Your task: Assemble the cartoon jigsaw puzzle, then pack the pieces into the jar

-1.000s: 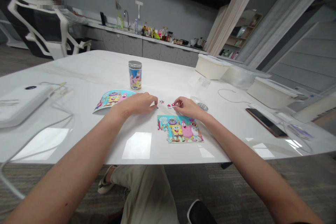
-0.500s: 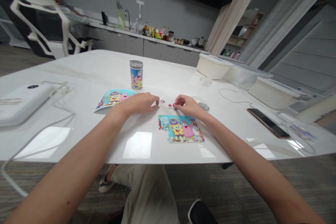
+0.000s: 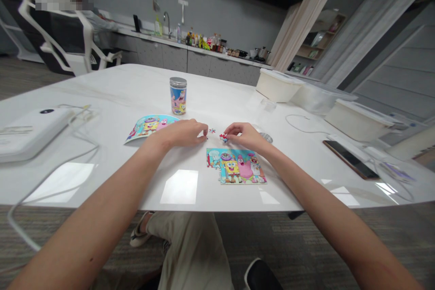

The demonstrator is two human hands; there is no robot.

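Observation:
A partly assembled cartoon puzzle [image 3: 239,167] lies on the white table, with a gap at its lower left corner. Just above it, my right hand [image 3: 245,136] pinches small red and white puzzle pieces [image 3: 223,137]. My left hand [image 3: 188,132] is to the left, thumb and fingertips curled close together around something tiny and dark, too small to name. Between the hands lies a loose puzzle piece [image 3: 212,131]. Partly behind my left hand is a curved picture sheet [image 3: 146,127] with the same cartoon. A printed jar [image 3: 178,97] with a metal lid stands farther back.
On the left are a white device [image 3: 30,133] and its cables. To the right lie a phone [image 3: 350,158], a metal lid [image 3: 267,137] and a clear container [image 3: 267,105]. Lidded boxes [image 3: 278,86] stand at the back right. A person sits beyond the table near a white chair [image 3: 84,31].
The pieces at my right fingertips have turned slightly and sit closer together. My left hand has barely moved. The whole view has shifted a little.

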